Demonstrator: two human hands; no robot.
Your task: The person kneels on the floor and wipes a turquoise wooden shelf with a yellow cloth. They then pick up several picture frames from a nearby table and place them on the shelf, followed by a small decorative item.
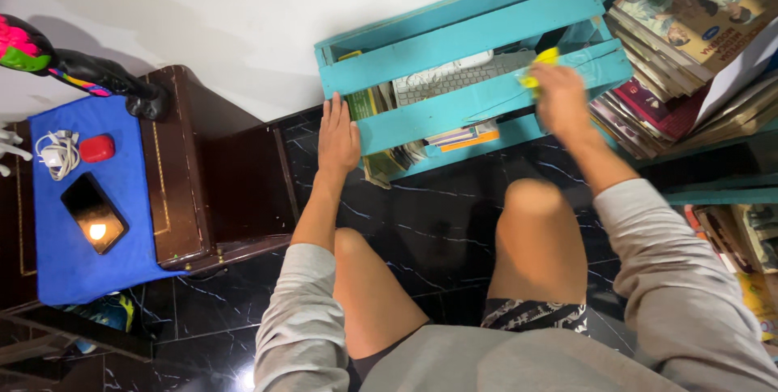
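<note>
A crouching person braces the left hand (337, 139), fingers flat and spread, on the turquoise slatted crate (454, 40), while the right hand (559, 96) clamps a yellow cloth (541, 64) against a slat — wiping appears under way. Stacked books (681, 44) crowd the right edge — open dark floor (438, 214) lies nearer; the next stroke likely needs care there.

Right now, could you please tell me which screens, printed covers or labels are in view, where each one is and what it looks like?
Phone: flat on the blue cloth, far left; black rectangle, screen dark with a reflected light spot.
Top book: on the stack at upper right; brownish cover with printed figures.
Keyboard: inside the teal crate, between left hand and right hand; grey keys.
Yellow cloth: at the right hand's fingertips.
</note>
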